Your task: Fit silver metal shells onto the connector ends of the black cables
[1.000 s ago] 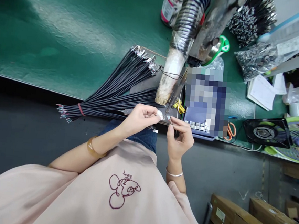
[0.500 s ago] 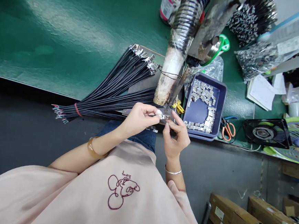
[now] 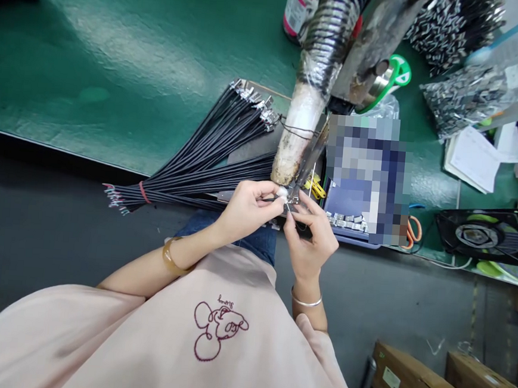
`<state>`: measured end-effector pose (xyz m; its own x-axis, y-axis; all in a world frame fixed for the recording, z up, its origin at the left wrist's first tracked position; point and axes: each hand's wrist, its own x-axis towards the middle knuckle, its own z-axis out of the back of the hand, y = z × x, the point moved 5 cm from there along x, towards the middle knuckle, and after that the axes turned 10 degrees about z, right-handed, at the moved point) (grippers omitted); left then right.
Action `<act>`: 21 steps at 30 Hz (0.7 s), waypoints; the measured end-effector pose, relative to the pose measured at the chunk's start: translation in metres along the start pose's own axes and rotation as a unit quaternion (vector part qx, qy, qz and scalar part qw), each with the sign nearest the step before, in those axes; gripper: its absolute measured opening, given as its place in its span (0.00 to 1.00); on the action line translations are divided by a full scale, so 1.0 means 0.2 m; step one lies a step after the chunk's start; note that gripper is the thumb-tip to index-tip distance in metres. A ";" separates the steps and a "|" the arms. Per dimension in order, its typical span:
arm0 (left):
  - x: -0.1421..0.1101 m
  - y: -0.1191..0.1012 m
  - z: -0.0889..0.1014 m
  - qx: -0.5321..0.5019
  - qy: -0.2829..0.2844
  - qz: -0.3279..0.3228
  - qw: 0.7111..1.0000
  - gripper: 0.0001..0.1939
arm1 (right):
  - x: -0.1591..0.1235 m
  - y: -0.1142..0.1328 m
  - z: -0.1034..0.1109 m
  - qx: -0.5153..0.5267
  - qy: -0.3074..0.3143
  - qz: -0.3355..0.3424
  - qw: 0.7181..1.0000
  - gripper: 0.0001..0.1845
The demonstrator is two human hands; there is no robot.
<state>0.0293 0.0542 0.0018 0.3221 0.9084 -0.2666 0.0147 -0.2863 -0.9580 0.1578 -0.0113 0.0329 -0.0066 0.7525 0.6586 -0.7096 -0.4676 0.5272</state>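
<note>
My left hand [image 3: 249, 210] is closed in a pinch, with something white covering a fingertip. In its grip is a small metal connector [image 3: 292, 200] on a black cable, mostly hidden by the fingers. My right hand [image 3: 313, 237] is closed beside it, thumb and fingertips pinching a thin pale wire [image 3: 289, 208] against the connector area. Just above both hands, the metal tip of a mounted soldering iron [image 3: 309, 162] points down. A bundle of black cables [image 3: 188, 176], tied with a red band, lies left of my hands, several with metal connectors at their upper ends.
A blue tray [image 3: 353, 192] of small metal connectors, partly pixelated, stands at right. A wrapped hose [image 3: 297, 119] hangs over the hands. Yellow cutters [image 3: 317, 188], orange-handled scissors [image 3: 412, 233], a black fan [image 3: 480, 234] and a jar [image 3: 298, 12] sit on the green bench [image 3: 115, 87].
The whole view has shifted slightly, so things appear further right. My right fingers have closed in nearer the connector, and the thin wire now shows. The left hand keeps its pinch.
</note>
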 end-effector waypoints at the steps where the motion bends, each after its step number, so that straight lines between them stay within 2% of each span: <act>1: 0.00 0.00 0.00 0.008 0.004 -0.005 1.000 0.04 | 0.00 0.00 0.00 0.004 -0.001 -0.002 1.000 0.06; 6: -0.01 0.01 -0.01 0.051 0.008 -0.015 0.999 0.06 | -0.02 -0.02 0.00 0.007 0.003 -0.020 1.000 0.05; 17: -0.02 0.00 0.00 0.059 -0.015 -0.034 0.998 0.06 | 0.01 0.00 0.00 -0.022 0.000 0.017 1.000 0.07; 21: -0.01 0.01 0.00 0.054 0.006 -0.020 0.998 0.07 | -0.01 -0.01 0.00 -0.016 0.005 0.009 1.000 0.06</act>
<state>0.0294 0.0522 0.0008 0.3343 0.9148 -0.2268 -0.0745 -0.2143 -0.9739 0.1595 -0.0120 0.0309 -0.0263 0.7489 0.6622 -0.7319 -0.4656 0.4975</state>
